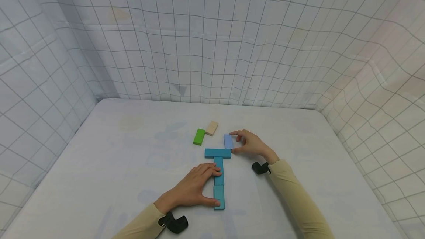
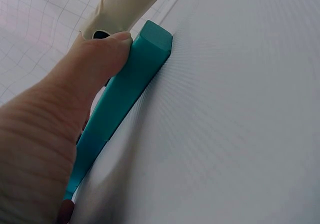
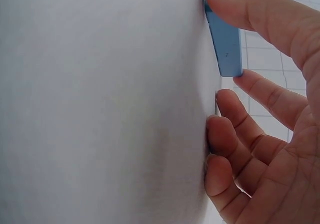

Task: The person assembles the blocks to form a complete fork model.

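light blue block [image 1: 228, 141] in the head view: lying flat on the table [image 1: 132, 165], at the far side of the teal crossbar [image 1: 217, 153] near its right end, touching it or very nearly
right hand [image 1: 252, 145]: on the block's right side, lightly pinching it lengthwise between thumb and index finger, so pretty much grasping imo
left hand [image 1: 196, 185]: nothing clenched, spread along the stem, fingertips on the upper teal block [image 1: 219, 180], thumb on the lower teal block [image 1: 218, 193]; much closer to the person than the light blue block
spare pieces: green block [image 1: 199, 137] and beige block [image 1: 211, 128], lying left of the light blue one, out of both hands
step in hand: looks like fitting the light blue block onto the crossbar while steadying the stem, just guessing from the pose
next move: probably calls for a small nudge to square up that joint, then an easy release without knocking the crossbar
teal stem, left wrist view: thumb laid along the near end, not wrapped around; most other fingers out of sight, so can't tell much about those from here
light blue end, right wrist view: thumb over the joint with the teal, index tip at the far end, other fingers curled down by the table; can't tell if fully flush, joint mostly covered
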`<state>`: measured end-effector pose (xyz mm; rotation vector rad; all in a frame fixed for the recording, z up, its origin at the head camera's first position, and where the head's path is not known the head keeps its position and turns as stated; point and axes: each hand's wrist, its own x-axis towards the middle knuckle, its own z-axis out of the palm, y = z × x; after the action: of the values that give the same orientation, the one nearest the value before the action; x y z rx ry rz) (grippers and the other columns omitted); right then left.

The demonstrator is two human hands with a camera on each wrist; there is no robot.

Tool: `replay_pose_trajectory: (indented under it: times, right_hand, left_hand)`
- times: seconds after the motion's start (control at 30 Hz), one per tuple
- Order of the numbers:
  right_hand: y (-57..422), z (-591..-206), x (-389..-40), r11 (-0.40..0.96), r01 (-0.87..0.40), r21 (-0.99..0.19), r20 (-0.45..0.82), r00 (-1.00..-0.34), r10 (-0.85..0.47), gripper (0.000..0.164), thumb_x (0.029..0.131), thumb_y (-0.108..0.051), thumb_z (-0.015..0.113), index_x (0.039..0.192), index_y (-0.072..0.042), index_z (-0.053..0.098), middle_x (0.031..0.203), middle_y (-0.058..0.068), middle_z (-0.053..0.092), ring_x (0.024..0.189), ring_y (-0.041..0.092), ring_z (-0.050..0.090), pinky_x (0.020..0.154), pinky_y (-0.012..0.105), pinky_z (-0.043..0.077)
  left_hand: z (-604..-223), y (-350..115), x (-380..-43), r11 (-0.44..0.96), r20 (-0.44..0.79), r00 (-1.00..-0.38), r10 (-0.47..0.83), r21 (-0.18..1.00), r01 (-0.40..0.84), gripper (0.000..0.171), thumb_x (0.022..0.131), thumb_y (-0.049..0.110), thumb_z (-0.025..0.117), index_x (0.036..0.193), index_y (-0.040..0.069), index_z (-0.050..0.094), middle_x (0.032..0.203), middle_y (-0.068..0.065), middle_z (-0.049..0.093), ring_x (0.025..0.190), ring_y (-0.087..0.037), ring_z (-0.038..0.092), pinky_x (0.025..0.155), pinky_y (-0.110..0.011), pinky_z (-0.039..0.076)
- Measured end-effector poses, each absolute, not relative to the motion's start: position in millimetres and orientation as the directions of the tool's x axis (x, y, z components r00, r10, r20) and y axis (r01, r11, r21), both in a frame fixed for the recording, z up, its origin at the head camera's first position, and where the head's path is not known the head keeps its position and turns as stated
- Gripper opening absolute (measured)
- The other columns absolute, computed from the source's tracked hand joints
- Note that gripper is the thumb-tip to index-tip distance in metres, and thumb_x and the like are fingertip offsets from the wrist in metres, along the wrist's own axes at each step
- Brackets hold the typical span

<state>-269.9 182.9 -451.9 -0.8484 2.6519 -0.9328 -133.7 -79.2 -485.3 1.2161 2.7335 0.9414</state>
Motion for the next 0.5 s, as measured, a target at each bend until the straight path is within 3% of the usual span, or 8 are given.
replay_pose_trajectory:
  times: [0.5]
  right_hand:
    - [183.5,-452.7,-270.2,0.649,-0.448,-0.615,-0.018,-0.815,-0.579,0.067,0.076,-0.028,0.081,0.135,-0.012,0.053,0.099,0.002,0.053,0.074,0.015,0.047,0.067,0.031,0.042]
  left_hand:
    - [-486.1,-79.3,-133.7,0.502,0.251,-0.687,0.682,0.522,0.689,0.075,0.076,0.068,0.063,0.131,0.019,0.047,0.141,0.005,0.038,0.134,-0.014,0.027,0.105,-0.044,0.029]
